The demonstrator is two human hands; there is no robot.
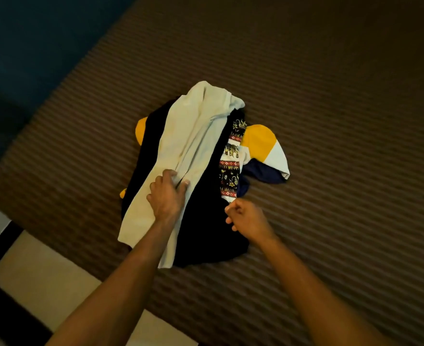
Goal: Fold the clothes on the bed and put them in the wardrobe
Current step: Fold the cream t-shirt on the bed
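clothes | heaped, unfolded | cream garment topmost | mid-bed

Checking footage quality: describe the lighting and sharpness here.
Head view: dim, warm light; corners fall dark, especially upper left. The pale cream garment is the brightest thing. The brown ribbed bedspread softens towards the edges; wide-angle bending shows. Left hand slightly soft.

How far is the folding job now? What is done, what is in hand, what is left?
Done: nothing looks folded; the clothes lie in one loose pile on the bed. In hand: the left hand pinches the white garment on top; the right hand is curled at the edge of the dark garment. Left: fold these, the patterned cloth and the yellow, white and navy piece, then carry all to the wardrobe, which is out of view.
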